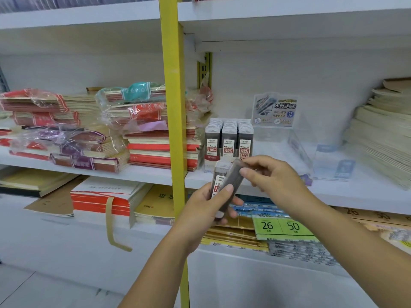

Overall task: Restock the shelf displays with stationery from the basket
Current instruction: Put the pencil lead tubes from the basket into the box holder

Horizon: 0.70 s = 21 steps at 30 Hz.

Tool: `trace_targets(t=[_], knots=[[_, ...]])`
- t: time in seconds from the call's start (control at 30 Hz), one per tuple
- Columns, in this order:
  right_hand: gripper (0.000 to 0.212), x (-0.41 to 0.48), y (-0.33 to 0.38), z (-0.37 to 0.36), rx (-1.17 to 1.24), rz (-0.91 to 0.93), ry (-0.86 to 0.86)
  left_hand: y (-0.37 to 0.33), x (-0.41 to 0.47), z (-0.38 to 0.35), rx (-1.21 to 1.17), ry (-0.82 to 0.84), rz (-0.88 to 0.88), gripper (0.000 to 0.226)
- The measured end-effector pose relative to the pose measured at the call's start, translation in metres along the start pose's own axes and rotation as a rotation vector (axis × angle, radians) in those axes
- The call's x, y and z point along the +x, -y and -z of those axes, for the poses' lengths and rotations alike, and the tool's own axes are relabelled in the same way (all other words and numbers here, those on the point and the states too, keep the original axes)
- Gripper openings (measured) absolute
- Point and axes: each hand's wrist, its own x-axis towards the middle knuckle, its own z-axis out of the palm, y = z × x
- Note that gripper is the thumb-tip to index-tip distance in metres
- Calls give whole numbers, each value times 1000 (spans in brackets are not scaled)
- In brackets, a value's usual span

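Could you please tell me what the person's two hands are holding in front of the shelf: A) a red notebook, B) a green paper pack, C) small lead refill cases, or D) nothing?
C: the left hand grips the lead refill cases from below and the right hand pinches the top of the front one, before the matching display box.

Lead boxes [228, 142]: 0.5, HB; green pkg [280, 226]: 26, 50.

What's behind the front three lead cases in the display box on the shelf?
More lead cases in three rows, only their pale caps showing. The front cases hide their bodies and labels.
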Motion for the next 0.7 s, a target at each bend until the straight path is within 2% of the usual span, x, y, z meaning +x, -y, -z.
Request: trace_targets(t=[0.1,0.3,0.43,0.57,0.7], knots=[[15,-5,-6,14,178,-59,-34,1,-1,0,-40,7,39,29],[9,-15,-15,22,294,-161,108,7,1,3,-87,-111,49,26],[14,-17,-20,21,251,-200,117,9,3,6,-100,-169,19,45],[24,-23,-21,18,226,-263,171,9,3,4,-148,-195,-9,36],[23,-26,-13,8,-50,-143,225,7,4,1,-97,-189,0,29]])
